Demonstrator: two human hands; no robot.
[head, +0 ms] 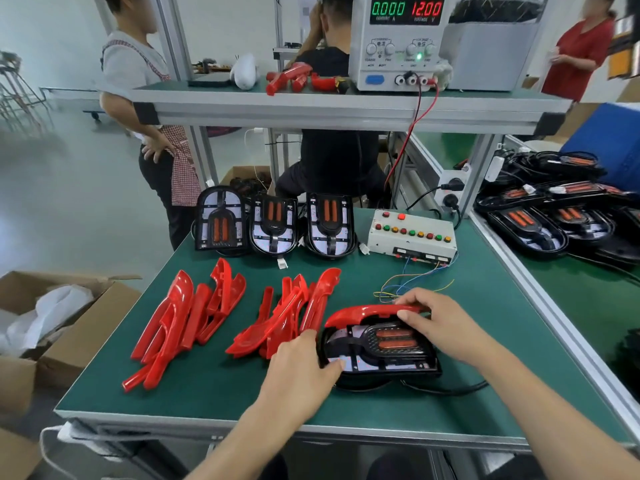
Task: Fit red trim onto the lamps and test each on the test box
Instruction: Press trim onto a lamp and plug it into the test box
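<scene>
A black lamp [381,348] lies on its side on the green mat near the front, orange strips showing. A red trim [363,313] sits along its far edge. My left hand [304,368] grips the lamp's left end, thumb on its face. My right hand [440,323] holds the trim's right end against the lamp with curled fingers. Two heaps of loose red trims [180,317] [287,323] lie to the left. Three more lamps [273,223] stand at the mat's far edge. The white test box [412,237] with coloured buttons is at the back right.
Thin coloured wires [408,285] trail from the test box toward my right hand. A power supply [401,43] reading 12.00 V stands on the upper shelf. Several lamps [554,216] are piled on the right bench. An open cardboard box [52,320] sits left. People stand behind.
</scene>
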